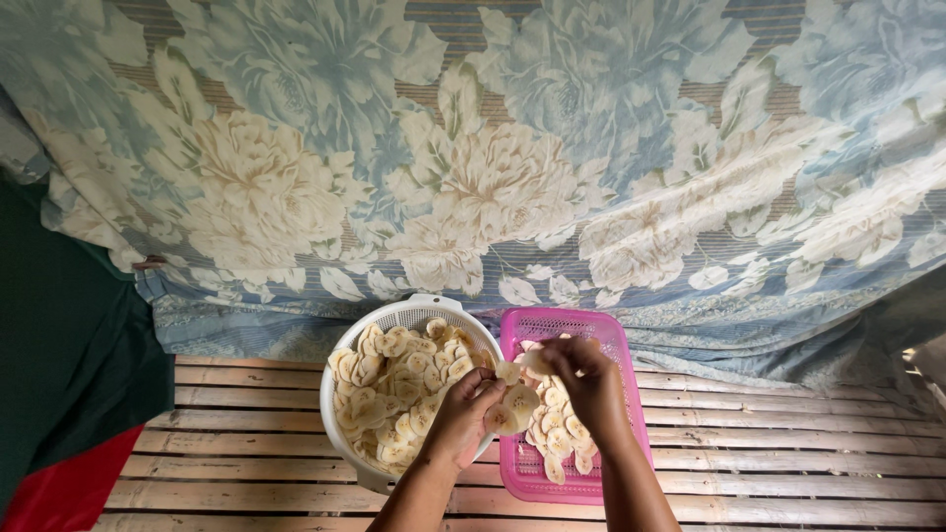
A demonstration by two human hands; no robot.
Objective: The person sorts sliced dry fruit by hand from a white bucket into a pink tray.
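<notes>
Hanging backdrop: a floral cloth (493,148) in blue and cream is draped across the upper part of the view, with a dark green cloth (69,345) at the left edge.
Platform: a slatted bamboo surface (788,443) is seen below, and both containers are set on it.
White bowl: a round perforated bowl (340,433) is placed on the left, filled with pale round banana slices (394,384).
Pink basket: a rectangular mesh basket (581,325) is set touching the bowl's right side; more slices are laid in it.
Key relation: the slices being handled are held over the seam between bowl and basket, just beyond both hands; the bowl lies left of them, the basket right. No long axis is shown by the round slices. The right hand is nearer the basket, the left nearer the bowl.
Left hand (463,414): it is curled, with fingers closed around a few slices (512,406) at the bowl's right rim; the forearm is angled up from the bottom edge.
Right hand (586,379): it is bent over the basket, with one slice (512,370) pinched at the fingertips, pointed towards the left hand.
</notes>
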